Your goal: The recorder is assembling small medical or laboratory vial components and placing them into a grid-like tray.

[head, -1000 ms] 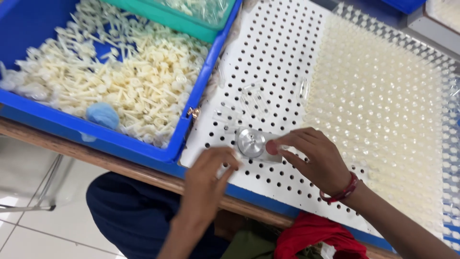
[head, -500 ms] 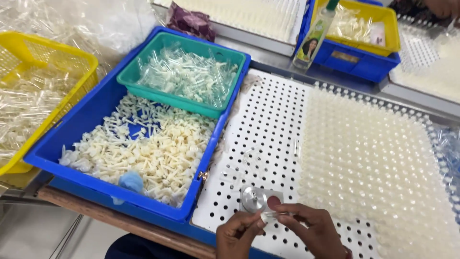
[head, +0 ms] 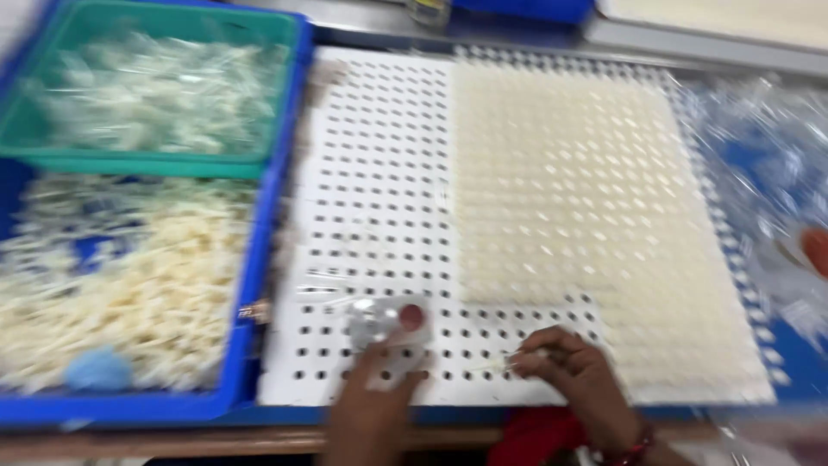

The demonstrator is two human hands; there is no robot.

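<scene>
Left hand: the left hand (head: pixel 373 399) reaches in from the near edge and rests on the white perforated board (head: pixel 379 155), fingers closed around a small clear round container (head: pixel 373 321) with a reddish spot beside it; blur hides the finer grip.
Right hand: the right hand (head: pixel 576 380) lies on the near edge of the board, fingertips pinched on a thin pale stick-like part (head: pixel 493 366) that lies almost flat over the holes.
Wrist: a dark red bracelet (head: pixel 634 450) circles the right wrist.
Board: its left half shows bare holes; its right half is filled with rows of cream-coloured parts (head: pixel 586 198).
Left of the board: a blue bin (head: pixel 263 259) holds a heap of cream plastic pieces (head: pixel 129 285) and a light blue lump (head: pixel 99 369) near its front corner.
Far left: a green tray (head: pixel 155 162) sits in the bin, full of clear plastic pieces (head: pixel 147 95).
Right edge: a pile of clear plastic items (head: pixel 768 164), blurred, lies beside the board.
Near edge: red cloth (head: pixel 535 438) shows below the table, between the arms.
</scene>
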